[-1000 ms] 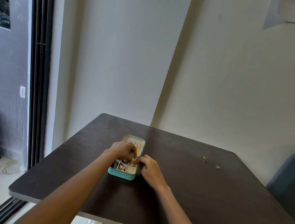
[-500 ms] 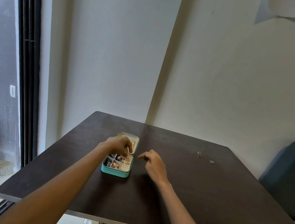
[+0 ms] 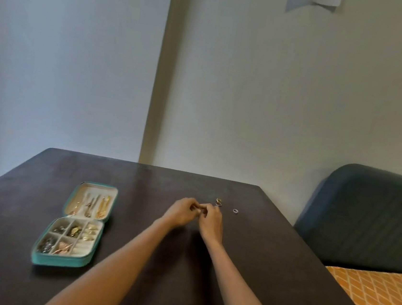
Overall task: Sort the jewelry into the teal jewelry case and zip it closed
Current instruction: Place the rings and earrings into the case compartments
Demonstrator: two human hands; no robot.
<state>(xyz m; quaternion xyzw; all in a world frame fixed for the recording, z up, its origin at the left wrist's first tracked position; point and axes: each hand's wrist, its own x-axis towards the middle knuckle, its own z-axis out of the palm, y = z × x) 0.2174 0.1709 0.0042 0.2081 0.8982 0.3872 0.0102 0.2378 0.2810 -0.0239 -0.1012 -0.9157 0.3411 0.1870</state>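
The teal jewelry case (image 3: 62,260) lies open at the table's left. Its lid panel holds gold chains, and its divided tray holds several small pieces. Two rings (image 3: 218,202) lie close together right of centre, with a silver ring (image 3: 235,211) a little further right. My left hand (image 3: 180,214) and my right hand (image 3: 211,220) meet fingertip to fingertip just left of the rings, fingers curled. Blur hides whether anything is pinched between them.
The dark table (image 3: 181,275) stands in a wall corner. A dark blue chair back (image 3: 368,216) rises past the table's right edge, above an orange patterned cushion (image 3: 378,298). The table's near right edge runs diagonally.
Both hands left the case and moved right to meet beside the rings. The view swung right, so the case now sits at the left.
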